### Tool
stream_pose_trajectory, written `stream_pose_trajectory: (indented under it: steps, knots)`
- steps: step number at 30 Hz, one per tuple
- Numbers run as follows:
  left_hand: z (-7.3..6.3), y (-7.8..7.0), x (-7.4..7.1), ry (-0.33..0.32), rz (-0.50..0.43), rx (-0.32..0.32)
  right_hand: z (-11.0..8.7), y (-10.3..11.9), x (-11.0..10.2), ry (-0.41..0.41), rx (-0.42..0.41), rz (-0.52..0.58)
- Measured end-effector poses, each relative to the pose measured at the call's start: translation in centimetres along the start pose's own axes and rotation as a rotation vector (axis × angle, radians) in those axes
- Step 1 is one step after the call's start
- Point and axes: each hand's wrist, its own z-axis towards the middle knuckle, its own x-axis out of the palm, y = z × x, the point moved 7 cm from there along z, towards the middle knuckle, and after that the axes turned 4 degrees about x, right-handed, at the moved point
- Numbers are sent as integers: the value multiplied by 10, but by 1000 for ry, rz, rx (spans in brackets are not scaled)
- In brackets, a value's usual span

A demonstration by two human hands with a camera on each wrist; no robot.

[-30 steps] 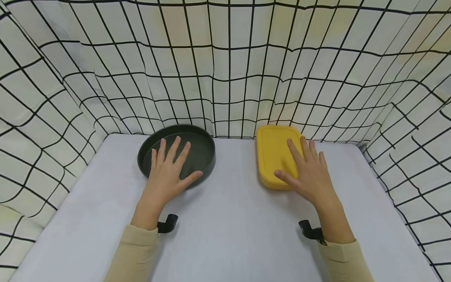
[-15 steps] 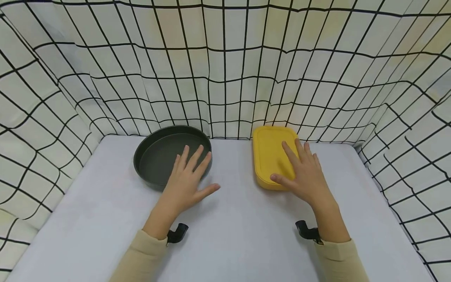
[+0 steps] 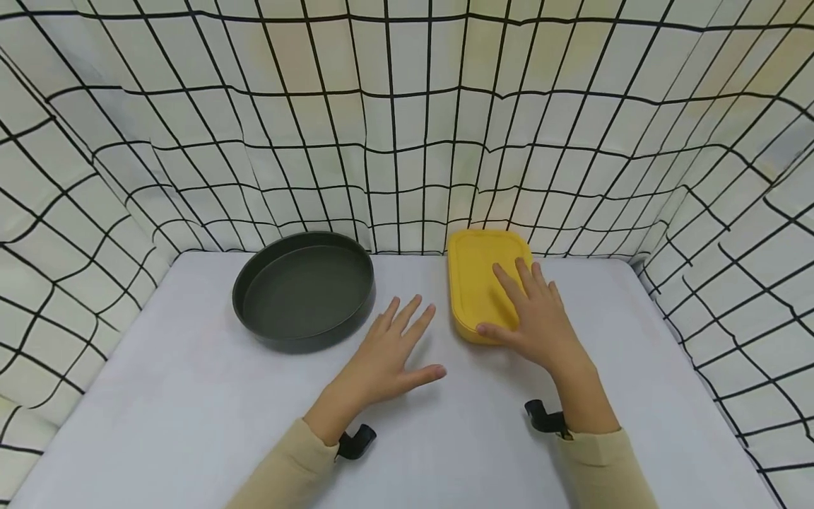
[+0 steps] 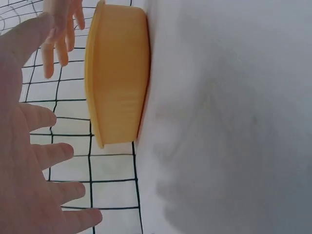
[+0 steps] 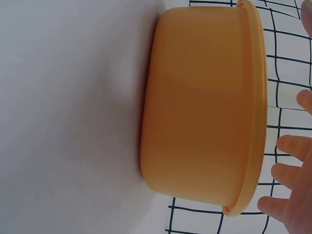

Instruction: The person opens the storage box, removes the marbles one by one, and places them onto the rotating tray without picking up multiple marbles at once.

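At the back left of the table lies a round, dark green pan [image 3: 305,293] with a low rim; nothing is seen inside it. Back right of centre stands a yellow lidded food container [image 3: 478,283], its side [image 4: 119,73] facing the left wrist camera. My left hand [image 3: 384,360] hovers over the table between the two, fingers straight and spread, holding nothing. Spread in the same way, my right hand [image 3: 540,322] hangs above the container's right part; in the right wrist view its fingers [image 5: 287,146] appear apart from the lid.
A white table [image 3: 458,452] carries both things. White walls with a black grid [image 3: 407,120] rise close behind the pan and container and along both sides. Each wrist wears a small black camera mount [image 3: 357,442].
My left hand has moved right and nearer, from above the pan to the gap beside the container. My right hand stays over the container. The whole view has shifted slightly.
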Motion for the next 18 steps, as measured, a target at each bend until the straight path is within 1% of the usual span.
stream_pose_trajectory:
  steps: [5,10,13,18]
  knots:
    - [17,-1,18,84,4,-61,-3,2,8,20,-20,1]
    - [33,5,32,133,46,-142,-3,5,12,27,-40,-9]
    - [42,8,37,139,68,-180,-2,6,14,35,-40,-10]
    - [53,14,44,128,58,-238,-1,6,17,47,-40,-10]
